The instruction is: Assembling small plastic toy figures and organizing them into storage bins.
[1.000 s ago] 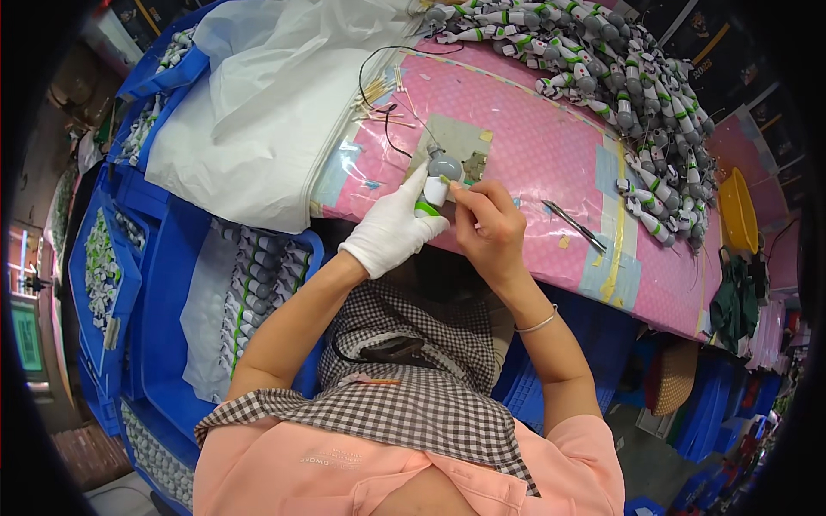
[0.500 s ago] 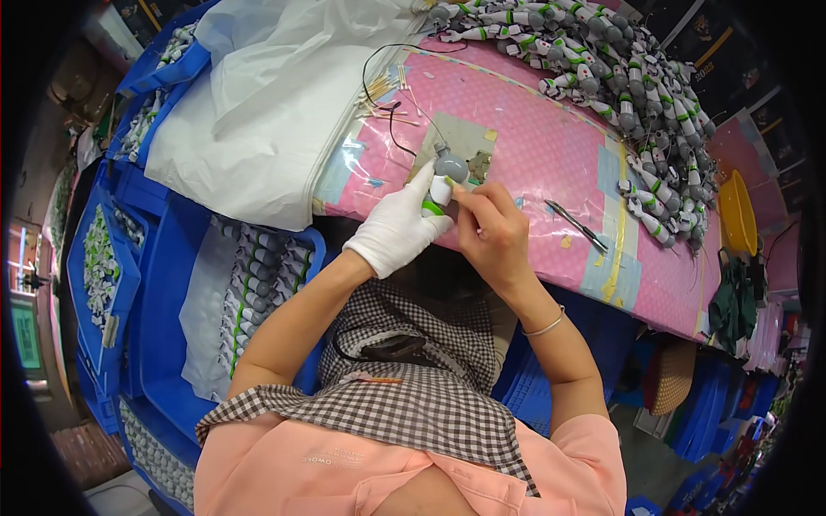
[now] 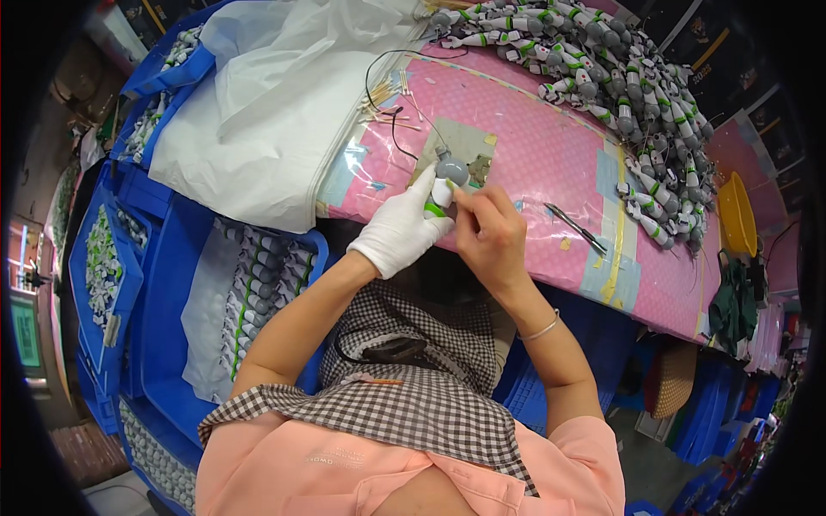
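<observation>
We take the part for hard plastic: its grey ball is smooth with a soft shine, its white and green sections smooth too. The left glove looks to us like matt, close-knit white cloth. Over the table we see pink plastic film, glossy and full of bright glints, with smooth strips of tape. The white sheet looks like thin, creased plastic, slightly sheer. We read the swabs as pale wood, the bracelet as polished metal, and the bins and tub as smooth plastic. The apron is matt checked cloth; the shirt, to our eye, plain matt cloth
</observation>
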{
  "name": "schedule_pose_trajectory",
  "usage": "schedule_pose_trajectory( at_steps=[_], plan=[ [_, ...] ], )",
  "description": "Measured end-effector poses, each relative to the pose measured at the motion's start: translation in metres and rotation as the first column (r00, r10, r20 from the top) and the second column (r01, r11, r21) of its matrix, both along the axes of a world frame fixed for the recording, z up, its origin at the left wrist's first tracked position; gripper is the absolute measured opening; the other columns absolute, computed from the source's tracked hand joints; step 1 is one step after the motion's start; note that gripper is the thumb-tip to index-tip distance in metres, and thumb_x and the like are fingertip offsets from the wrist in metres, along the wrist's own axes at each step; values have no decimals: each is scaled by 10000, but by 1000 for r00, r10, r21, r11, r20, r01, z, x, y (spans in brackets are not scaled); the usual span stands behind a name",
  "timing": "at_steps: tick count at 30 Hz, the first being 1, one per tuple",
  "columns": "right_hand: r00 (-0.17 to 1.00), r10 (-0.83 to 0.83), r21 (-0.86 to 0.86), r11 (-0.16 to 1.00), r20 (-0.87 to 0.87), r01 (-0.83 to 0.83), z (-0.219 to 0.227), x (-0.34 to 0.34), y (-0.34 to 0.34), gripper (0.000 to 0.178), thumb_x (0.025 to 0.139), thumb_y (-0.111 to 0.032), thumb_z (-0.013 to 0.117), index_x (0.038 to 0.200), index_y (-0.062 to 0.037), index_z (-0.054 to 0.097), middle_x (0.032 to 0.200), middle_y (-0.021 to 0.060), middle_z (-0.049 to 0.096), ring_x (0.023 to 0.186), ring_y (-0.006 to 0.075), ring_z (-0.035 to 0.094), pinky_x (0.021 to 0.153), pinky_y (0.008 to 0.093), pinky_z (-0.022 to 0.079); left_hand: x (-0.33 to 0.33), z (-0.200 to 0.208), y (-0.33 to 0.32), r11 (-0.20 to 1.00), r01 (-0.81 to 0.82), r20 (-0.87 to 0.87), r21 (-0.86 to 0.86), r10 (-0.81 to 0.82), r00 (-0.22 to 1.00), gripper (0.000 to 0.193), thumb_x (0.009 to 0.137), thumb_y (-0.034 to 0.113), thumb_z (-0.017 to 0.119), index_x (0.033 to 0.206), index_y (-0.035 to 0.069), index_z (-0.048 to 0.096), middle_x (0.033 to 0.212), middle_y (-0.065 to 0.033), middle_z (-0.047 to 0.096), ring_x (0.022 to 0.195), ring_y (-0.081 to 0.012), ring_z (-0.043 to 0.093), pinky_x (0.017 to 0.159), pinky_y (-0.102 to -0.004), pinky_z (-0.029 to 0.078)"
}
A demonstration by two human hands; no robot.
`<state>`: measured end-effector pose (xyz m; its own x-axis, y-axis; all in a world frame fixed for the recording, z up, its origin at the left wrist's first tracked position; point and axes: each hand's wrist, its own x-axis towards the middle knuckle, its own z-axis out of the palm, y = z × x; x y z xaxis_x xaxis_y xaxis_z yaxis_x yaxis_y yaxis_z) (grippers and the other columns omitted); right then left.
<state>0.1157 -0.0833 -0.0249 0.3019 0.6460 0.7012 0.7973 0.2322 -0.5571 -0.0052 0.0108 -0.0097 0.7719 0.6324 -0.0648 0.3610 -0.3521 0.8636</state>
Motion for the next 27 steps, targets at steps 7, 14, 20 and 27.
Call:
schedule_pose_trajectory(
  at_steps=[7,14,20,27],
  plan=[
    [996,-36,22,999,-77,38,2,-6,-1,82,736,65,626,800,14,622,650,89,514,518,177,500,454,283,374,0,1,-4,1000,-22,-26,18,22,999,677,787,211,597,1358,4,297,918,-290,596,889,-424,586,748,-458,461],
    [993,-20,34,999,-112,24,5,-3,8,63,727,67,633,763,18,620,655,79,534,509,150,506,454,267,380,0,-4,0,993,-19,0,119,19,1000,668,783,195,578,1363,25,294,912,-290,596,879,-429,583,739,-464,459],
    [992,-12,0,1000,-129,12,3,-3,3,57,723,65,637,766,30,622,664,84,547,519,144,518,463,253,388,-1,2,-2,992,-4,-16,130,6,1000,680,769,185,581,1361,28,286,913,-283,598,875,-431,582,739,-470,459],
    [995,-1,-29,1000,-97,-2,1,-4,-4,78,720,77,621,786,34,627,676,89,555,523,154,522,473,265,398,-3,2,-3,990,11,-34,139,-7,999,684,765,182,585,1360,33,282,909,-281,600,874,-434,581,745,-474,454]
  ],
)
